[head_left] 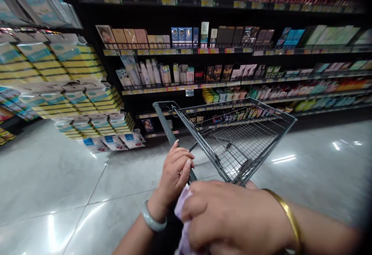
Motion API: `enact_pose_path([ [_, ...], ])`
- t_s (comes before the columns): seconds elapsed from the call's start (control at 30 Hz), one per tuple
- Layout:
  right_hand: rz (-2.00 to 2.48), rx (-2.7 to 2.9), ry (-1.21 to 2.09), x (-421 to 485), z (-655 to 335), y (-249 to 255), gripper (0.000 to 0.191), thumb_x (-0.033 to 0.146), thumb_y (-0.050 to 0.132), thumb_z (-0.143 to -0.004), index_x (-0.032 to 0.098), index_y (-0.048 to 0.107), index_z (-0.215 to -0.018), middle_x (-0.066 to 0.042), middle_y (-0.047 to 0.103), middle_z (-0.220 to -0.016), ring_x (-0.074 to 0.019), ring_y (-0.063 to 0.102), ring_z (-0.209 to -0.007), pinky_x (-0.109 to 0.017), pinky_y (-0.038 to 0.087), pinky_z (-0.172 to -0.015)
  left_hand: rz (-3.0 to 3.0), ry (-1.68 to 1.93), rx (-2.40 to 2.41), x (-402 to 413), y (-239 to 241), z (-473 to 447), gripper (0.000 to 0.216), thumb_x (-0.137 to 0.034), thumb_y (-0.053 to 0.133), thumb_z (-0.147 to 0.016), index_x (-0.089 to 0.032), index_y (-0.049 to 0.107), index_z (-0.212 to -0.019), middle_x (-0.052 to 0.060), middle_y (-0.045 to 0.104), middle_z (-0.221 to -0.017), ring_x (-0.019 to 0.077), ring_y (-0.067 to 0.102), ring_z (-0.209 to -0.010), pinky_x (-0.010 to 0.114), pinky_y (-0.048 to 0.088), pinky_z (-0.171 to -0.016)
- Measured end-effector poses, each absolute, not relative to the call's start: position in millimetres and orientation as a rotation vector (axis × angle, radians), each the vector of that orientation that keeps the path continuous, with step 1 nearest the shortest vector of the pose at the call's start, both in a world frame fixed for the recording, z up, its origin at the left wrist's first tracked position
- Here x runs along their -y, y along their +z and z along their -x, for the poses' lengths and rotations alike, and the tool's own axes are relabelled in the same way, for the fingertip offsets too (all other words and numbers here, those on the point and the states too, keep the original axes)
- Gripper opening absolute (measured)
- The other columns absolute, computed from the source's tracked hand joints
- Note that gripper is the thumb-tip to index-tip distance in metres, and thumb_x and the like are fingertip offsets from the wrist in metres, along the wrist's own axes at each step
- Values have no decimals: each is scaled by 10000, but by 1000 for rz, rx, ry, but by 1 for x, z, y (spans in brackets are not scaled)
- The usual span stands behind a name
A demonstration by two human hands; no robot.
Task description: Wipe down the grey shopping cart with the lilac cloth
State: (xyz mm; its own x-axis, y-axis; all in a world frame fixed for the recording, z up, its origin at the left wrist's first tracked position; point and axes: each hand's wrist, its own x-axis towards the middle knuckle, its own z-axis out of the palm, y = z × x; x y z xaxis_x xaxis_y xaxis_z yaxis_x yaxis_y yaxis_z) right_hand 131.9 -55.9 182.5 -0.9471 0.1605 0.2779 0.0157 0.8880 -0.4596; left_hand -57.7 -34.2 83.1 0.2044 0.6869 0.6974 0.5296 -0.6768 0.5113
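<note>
My left hand (176, 169), with a pale bangle at the wrist, is wrapped around the grey handle (165, 123) of a metal wire shopping cart (203, 145). Closer to the camera, my right hand (232, 212) wears a gold bangle and has its fingers curled around a crumpled lilac cloth (183, 237). That hand covers the near end of the handle, so I cannot see whether it touches the handle. The cart stands at an angle, its basket pointing to the right. Through the basket's wire mesh the floor shows.
Dark shelves (162, 88) with boxes, bottles and tubes run along the far side. At left hang several yellow-and-white packs (72, 61), with white-and-blue bags (113, 142) beneath them. Glossy grey floor (122, 177) reflects the ceiling lights.
</note>
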Motion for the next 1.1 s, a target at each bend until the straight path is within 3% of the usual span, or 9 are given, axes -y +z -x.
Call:
enact_pose_path([
  [0.13,391,2684,371,51,-120,174,193,89,538,-824,237,657,-858,-31,655,-954,-183,540,-950,-336,422,-904,-2348,1492,-1086,30,86,63,245,-292,426,-961,-216,650,-899,46,707,-918,187,637,-905,490,409,-1092],
  [0.3,82,2873,531,57,-117,177,115,160,566,-849,230,653,-876,-13,638,-918,-169,521,-918,-313,416,-881,-2302,1453,-1103,30,82,65,262,-251,447,-961,-207,635,-783,26,703,-861,164,629,-901,450,397,-1088],
  [0.47,441,2750,517,57,-116,180,205,94,530,-823,216,661,-922,-35,618,-997,-177,509,-968,-322,420,-884,-2339,1505,-1121,29,74,64,244,-282,453,-965,-212,627,-810,23,701,-855,172,632,-869,428,421,-1061],
  [0.6,171,2844,686,67,-119,187,186,179,520,-852,277,658,-930,17,622,-1023,-155,558,-975,-296,456,-890,-2409,1450,-1105,31,77,65,264,-212,415,-956,-211,632,-805,39,714,-895,176,632,-924,437,420,-1046],
  [0.77,253,2603,904,62,-121,179,348,161,559,-793,228,603,-1131,-18,615,-1188,-144,546,-1129,-267,421,-1008,-2633,1461,-1198,25,92,67,206,-189,526,-907,-212,638,-735,13,736,-848,167,637,-903,356,464,-906],
  [0.9,542,2582,835,63,-123,170,411,229,659,-747,248,599,-1153,-6,627,-1185,-177,528,-1144,-334,377,-1061,-2645,1209,-1187,11,99,73,301,-229,482,-935,-210,628,-672,-20,665,-664,130,613,-743,382,404,-996],
  [1.0,632,2642,752,69,-122,169,387,289,701,-774,292,605,-1149,12,613,-1215,-187,501,-1155,-344,377,-1046,-2533,1164,-1162,1,98,78,352,-240,411,-956,-212,633,-685,-4,673,-743,133,602,-789,407,356,-1066],
  [1.1,630,2663,721,69,-117,167,297,246,650,-837,295,611,-1127,11,613,-1198,-164,506,-1105,-304,411,-982,-2478,1219,-1172,-5,95,81,370,-269,398,-956,-206,612,-660,23,664,-788,160,575,-835,406,393,-1005],
])
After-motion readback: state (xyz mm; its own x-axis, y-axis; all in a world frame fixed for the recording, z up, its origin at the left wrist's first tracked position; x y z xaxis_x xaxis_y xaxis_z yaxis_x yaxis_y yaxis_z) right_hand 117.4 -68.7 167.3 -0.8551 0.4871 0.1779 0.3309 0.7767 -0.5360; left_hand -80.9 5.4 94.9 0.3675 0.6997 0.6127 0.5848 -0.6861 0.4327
